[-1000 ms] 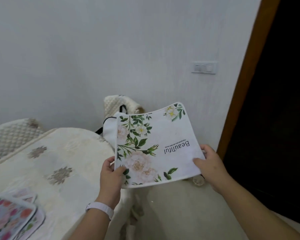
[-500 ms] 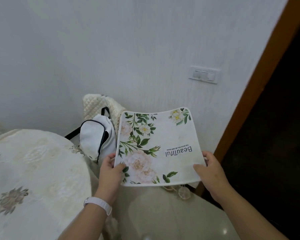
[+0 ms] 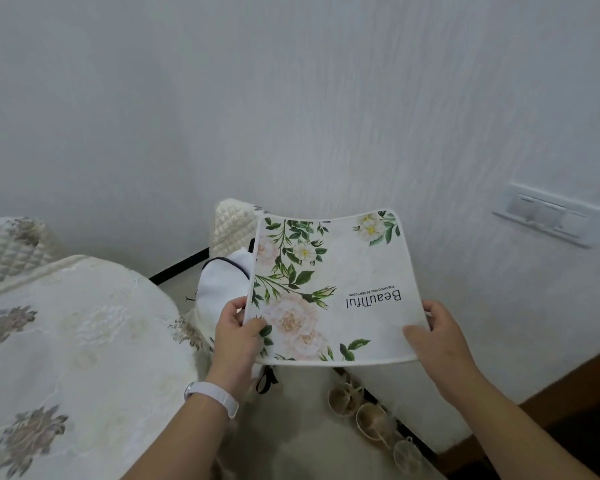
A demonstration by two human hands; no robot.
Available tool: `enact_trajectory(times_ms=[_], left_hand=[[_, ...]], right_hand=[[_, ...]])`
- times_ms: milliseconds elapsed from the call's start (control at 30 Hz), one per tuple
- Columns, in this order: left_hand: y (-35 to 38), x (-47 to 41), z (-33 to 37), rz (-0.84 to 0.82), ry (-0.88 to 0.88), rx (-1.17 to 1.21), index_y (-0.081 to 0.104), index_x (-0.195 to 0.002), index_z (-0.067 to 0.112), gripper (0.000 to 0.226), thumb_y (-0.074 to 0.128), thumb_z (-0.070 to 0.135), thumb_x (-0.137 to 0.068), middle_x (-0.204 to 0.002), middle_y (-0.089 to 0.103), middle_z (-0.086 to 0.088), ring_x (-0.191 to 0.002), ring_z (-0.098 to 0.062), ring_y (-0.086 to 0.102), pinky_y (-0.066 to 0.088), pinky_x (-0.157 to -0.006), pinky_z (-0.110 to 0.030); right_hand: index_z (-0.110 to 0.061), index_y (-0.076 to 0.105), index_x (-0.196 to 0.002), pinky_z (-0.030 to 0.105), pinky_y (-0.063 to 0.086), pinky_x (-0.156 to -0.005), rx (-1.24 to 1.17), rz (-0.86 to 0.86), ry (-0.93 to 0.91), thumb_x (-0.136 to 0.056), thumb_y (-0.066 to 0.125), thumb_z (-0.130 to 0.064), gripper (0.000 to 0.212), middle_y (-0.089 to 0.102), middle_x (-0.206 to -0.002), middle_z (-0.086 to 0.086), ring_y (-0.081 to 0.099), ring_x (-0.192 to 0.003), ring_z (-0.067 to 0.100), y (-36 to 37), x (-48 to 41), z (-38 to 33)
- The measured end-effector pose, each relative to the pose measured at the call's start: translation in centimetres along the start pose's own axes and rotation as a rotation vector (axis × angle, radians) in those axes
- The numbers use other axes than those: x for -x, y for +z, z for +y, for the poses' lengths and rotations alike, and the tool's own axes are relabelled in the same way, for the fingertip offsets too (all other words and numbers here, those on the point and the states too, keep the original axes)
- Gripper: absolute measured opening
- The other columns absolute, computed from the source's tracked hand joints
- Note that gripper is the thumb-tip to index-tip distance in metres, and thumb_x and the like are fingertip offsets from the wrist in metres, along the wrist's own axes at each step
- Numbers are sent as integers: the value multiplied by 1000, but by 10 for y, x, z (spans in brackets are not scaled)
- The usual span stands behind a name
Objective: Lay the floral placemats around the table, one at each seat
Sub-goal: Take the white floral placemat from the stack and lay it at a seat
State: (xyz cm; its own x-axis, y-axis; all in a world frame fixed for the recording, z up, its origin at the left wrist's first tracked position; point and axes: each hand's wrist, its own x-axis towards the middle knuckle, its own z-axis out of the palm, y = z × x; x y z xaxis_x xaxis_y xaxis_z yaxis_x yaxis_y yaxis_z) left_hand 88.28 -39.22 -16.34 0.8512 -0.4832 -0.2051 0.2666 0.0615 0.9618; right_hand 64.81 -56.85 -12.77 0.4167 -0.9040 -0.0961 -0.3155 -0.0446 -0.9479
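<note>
A white floral placemat (image 3: pixel 347 271) printed with pale roses, green leaves and the word "Beautiful" hangs in the air between both hands, off the table's right end. My left hand (image 3: pixel 236 336) grips its near left corner, thumb on top. My right hand (image 3: pixel 437 337) grips its near right edge. The mat bows slightly, its far edge curling up toward the wall. The table (image 3: pixel 70 341), under a cream embroidered cloth, lies at the lower left, apart from the mat.
A chair with a quilted cream cover (image 3: pixel 234 221) stands against the wall behind the mat, a white bag (image 3: pixel 222 285) hanging on it. Several small bowls (image 3: pixel 368 417) sit on the floor by the wall. A light switch (image 3: pixel 544 214) is at right. Another quilted chair back (image 3: pixel 7 244) shows far left.
The view has swung right and back, so the table and the bag show more at left. The stack of other mats has left the view. Both hands keep the same grip.
</note>
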Motion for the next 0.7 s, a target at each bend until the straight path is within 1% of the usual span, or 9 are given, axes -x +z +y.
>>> enact_trajectory(times_ms=[100, 167, 233, 300, 400, 500, 567, 633, 700], left_hand=[[-9, -20, 6, 75, 3, 7, 59, -100, 23, 36, 56, -8, -81, -93, 75, -6, -81, -34, 71, 57, -70, -55], [-18, -33, 11, 142, 19, -7, 58, -99, 24, 36, 56, -8, -81, -88, 75, -1, -81, -33, 72, 58, -69, -56], [-28, -46, 13, 207, 18, -3, 56, -100, 22, 35, 55, -8, -82, -93, 74, -3, -78, -28, 73, 61, -65, -51], [-37, -61, 13, 272, 10, -20, 54, -102, 21, 34, 55, -8, -84, -100, 71, -6, -76, -24, 74, 61, -60, -43], [-43, -85, 15, 379, 21, -27, 53, -102, 20, 34, 56, -8, -84, -103, 70, -9, -84, -29, 71, 59, -58, -36], [-42, -105, 16, 518, 16, -27, 54, -101, 20, 33, 58, -8, -83, -103, 70, -11, -82, -31, 72, 59, -59, -36], [-39, -116, 20, 584, 19, -16, 54, -100, 19, 32, 58, -8, -83, -100, 72, -11, -78, -29, 73, 60, -58, -39], [-38, -125, 25, 655, 12, -30, 55, -101, 19, 31, 57, -7, -83, -99, 72, -10, -80, -31, 73, 61, -62, -46], [-39, -131, 29, 744, 9, -30, 55, -100, 20, 32, 57, -7, -83, -95, 73, -7, -78, -29, 73, 61, -62, -47]], right_hand=[[-34, 57, -93, 31, 52, -61, 8, -64, -33, -85, 57, -2, 33, 70, -97, -6, 68, -83, 16, 25, -38, -11], [-39, 58, -94, 30, 52, -63, 2, -136, -54, -85, 57, -2, 38, 70, -97, -9, 68, -84, 14, 48, -62, -18], [-48, 58, -90, 29, 50, -62, 7, -204, -65, -84, 57, -3, 46, 70, -95, -11, 68, -82, 11, 73, -86, -21], [-53, 59, -86, 34, 54, -65, 2, -274, -66, -83, 58, -2, 51, 71, -93, -11, 68, -82, 13, 98, -113, -23], [-48, 61, -87, 39, 56, -70, -29, -395, -65, -82, 57, 0, 48, 72, -91, -12, 70, -81, 13, 134, -157, -27], [-49, 62, -86, 37, 55, -65, -33, -502, -69, -82, 57, 2, 51, 73, -91, -11, 70, -75, 9, 165, -199, -32], [-53, 60, -86, 40, 58, -70, -25, -590, -60, -82, 58, -1, 53, 72, -93, -10, 69, -81, 15, 183, -226, -39], [-44, 60, -90, 42, 58, -73, -7, -683, -76, -82, 58, -1, 45, 71, -95, -8, 68, -85, 19, 203, -250, -44], [-33, 58, -92, 39, 55, -69, -8, -762, -99, -82, 56, 1, 36, 70, -97, -4, 67, -85, 21, 227, -268, -52]])
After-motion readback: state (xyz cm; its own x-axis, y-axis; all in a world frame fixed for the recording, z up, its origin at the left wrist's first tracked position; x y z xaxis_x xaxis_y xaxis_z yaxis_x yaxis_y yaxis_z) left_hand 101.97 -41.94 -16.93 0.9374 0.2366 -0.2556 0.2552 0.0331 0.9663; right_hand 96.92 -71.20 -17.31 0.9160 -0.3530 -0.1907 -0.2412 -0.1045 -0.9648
